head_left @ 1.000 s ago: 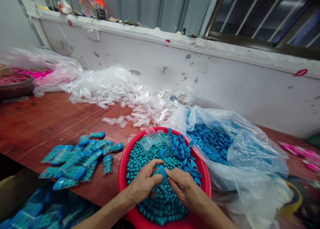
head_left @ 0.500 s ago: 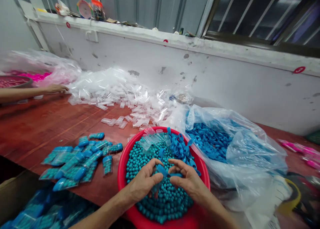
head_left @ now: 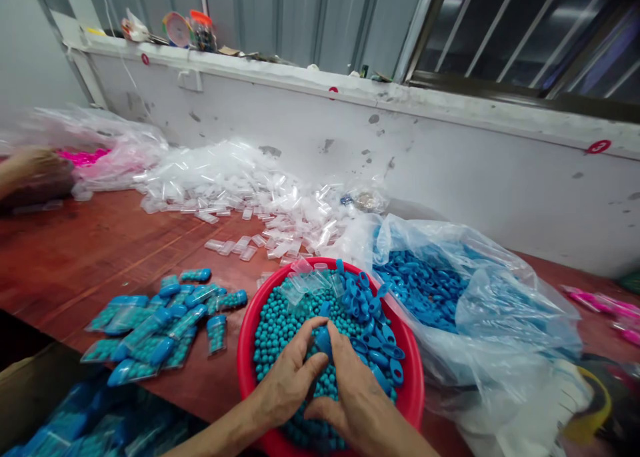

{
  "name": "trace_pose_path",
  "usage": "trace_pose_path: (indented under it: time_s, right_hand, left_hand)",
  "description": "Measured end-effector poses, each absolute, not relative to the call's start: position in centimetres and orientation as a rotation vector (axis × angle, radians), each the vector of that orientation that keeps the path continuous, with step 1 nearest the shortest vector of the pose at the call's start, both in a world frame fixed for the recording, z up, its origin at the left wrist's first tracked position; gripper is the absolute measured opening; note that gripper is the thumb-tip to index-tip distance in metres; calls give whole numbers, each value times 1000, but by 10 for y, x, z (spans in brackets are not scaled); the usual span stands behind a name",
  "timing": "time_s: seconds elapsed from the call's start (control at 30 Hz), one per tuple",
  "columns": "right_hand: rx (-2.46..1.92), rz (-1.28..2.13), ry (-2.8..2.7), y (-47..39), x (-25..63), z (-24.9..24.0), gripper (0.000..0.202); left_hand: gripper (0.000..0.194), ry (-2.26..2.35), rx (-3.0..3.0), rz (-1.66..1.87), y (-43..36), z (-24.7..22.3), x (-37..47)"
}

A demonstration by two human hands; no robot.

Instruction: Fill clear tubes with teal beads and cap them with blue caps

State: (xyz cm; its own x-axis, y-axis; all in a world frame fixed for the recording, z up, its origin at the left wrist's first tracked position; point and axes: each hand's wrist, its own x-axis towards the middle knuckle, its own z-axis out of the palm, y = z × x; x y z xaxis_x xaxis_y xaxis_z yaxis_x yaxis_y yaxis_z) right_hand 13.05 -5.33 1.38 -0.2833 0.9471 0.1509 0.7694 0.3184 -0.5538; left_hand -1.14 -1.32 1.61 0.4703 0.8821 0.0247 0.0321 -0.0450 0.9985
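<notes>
Over a red basin of small teal beads, my left hand grips a small clear container whose body is mostly hidden by the fingers. A blue cap shows at its top. My right hand curves around the other side, its fingers pressed against the cap and its thumb lower down. Loose blue caps lie on the beads at the basin's right side. Several empty clear containers rest on the beads at the far rim.
Filled, blue-capped containers lie left of the basin, with more in a box below the table edge. Clear containers are heaped along the wall. A plastic bag of blue caps sits at right. Another person's hand is far left.
My hands have come together, and the right hand has closed in on the cap against the container. The other person's hand has drawn back to the left from the clear heap.
</notes>
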Motion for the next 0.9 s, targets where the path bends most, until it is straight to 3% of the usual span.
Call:
trace_pose_path:
  time_s: [0.07, 0.37, 0.5, 0.7, 0.9]
  right_hand:
    - [-1548, 437, -2169, -53, 125, 8, 92]
    - [-1558, 175, -2060, -54, 114, 11, 65]
    - [-1570, 297, -2102, -56, 114, 11, 62]
    - [-1481, 713, -2155, -47, 134, 14, 80]
    - [-1596, 550, -2167, -15, 153, 25, 28]
  left_hand:
    - [39, 854, 1464, 849, -14, 17, -11]
    - [8, 904, 1384, 871, -22, 25, 2]
    - [8, 982, 1449, 903, -27, 23, 7]
    - [19, 1140, 1576, 849, -12, 29, -25]
    - [44, 1812, 1786, 984, 25, 39, -111]
